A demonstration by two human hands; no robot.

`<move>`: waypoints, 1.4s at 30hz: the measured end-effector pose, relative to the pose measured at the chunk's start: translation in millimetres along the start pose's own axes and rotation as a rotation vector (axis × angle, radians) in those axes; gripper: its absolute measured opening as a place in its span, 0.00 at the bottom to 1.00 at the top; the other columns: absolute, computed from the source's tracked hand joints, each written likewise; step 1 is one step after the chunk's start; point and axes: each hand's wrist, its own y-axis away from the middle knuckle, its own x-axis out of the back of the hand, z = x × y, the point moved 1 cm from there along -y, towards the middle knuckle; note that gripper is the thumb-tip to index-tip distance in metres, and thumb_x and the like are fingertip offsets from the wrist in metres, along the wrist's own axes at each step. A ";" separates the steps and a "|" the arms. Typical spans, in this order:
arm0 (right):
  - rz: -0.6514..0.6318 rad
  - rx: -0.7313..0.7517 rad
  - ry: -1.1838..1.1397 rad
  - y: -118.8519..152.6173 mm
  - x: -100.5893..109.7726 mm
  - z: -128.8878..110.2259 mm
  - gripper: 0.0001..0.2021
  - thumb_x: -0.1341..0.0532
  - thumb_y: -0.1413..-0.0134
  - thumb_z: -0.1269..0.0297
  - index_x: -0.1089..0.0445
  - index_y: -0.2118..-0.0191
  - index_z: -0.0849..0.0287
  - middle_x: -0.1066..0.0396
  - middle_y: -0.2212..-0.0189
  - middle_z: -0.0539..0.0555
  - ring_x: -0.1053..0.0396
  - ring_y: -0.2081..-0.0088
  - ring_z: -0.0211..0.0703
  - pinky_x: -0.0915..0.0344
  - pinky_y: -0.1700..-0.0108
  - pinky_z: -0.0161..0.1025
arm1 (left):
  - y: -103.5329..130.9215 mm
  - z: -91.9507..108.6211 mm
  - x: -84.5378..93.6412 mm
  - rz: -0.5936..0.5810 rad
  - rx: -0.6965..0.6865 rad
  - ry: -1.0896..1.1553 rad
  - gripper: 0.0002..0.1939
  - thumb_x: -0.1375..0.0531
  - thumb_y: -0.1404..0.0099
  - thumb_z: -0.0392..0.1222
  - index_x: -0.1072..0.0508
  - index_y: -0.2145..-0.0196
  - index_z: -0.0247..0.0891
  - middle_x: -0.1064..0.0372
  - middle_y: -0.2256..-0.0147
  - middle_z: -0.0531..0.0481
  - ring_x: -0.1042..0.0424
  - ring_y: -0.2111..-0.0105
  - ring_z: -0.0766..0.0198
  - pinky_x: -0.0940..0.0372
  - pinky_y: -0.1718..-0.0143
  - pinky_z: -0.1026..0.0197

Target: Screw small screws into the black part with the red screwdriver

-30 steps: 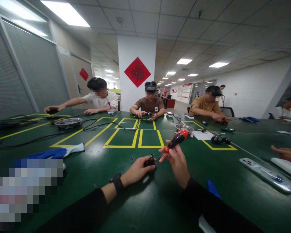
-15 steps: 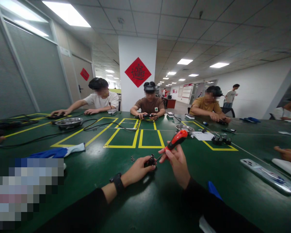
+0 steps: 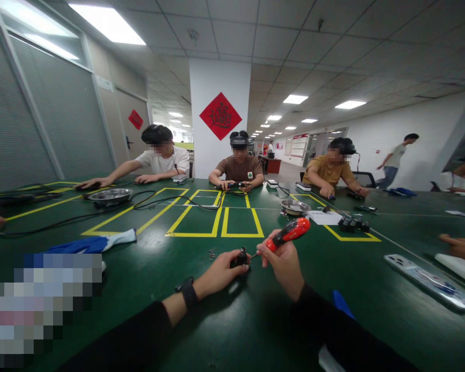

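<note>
My left hand (image 3: 225,269), with a dark watch on its wrist, grips a small black part with a metal top (image 3: 243,254) just above the table. My right hand (image 3: 283,262) is closed around the handle of a red and black screwdriver (image 3: 290,232). The tool slants, its handle up to the right and its shaft down toward the black part; whether the tip touches it is too small to tell. Several small metal screws (image 3: 212,254) lie on the table left of the black part.
The green table (image 3: 201,330) carries yellow tape outlines. Left lies a blue and white glove (image 3: 101,243); right, a phone (image 3: 426,279). Farther off stand metal bowls (image 3: 294,207), black parts (image 3: 353,223) and a white paper (image 3: 321,217). Several people sit around the table.
The screwdriver's handle has tipped lower and to the right, and my right fingers have shifted on it. My left hand stays still. In the background, a walking person has moved right.
</note>
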 end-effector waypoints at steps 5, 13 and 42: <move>-0.061 -0.014 -0.140 3.0 -1.4 -1.3 0.13 0.45 0.45 0.64 0.43 0.54 0.57 0.29 0.68 0.51 0.31 0.76 0.36 0.33 0.70 0.37 | 0.7 1.9 -0.1 0.003 -0.002 -0.030 0.14 0.42 0.42 0.44 0.29 0.59 0.34 0.29 0.62 0.48 0.33 0.62 0.60 0.40 0.59 0.61; -0.053 0.003 -0.050 0.6 -2.5 -0.2 0.13 0.40 0.48 0.65 0.44 0.58 0.56 0.28 0.70 0.49 0.33 0.81 0.32 0.35 0.75 0.33 | 1.1 6.2 1.8 0.001 -0.003 -0.041 0.14 0.42 0.42 0.43 0.29 0.59 0.34 0.29 0.61 0.47 0.33 0.61 0.59 0.40 0.58 0.61; -0.063 -0.010 -0.136 2.1 0.6 -2.8 0.12 0.45 0.44 0.63 0.43 0.55 0.57 0.28 0.68 0.51 0.29 0.75 0.37 0.31 0.70 0.38 | 0.6 0.8 0.5 0.007 -0.006 -0.044 0.13 0.42 0.41 0.42 0.29 0.60 0.34 0.29 0.62 0.48 0.33 0.62 0.60 0.40 0.59 0.62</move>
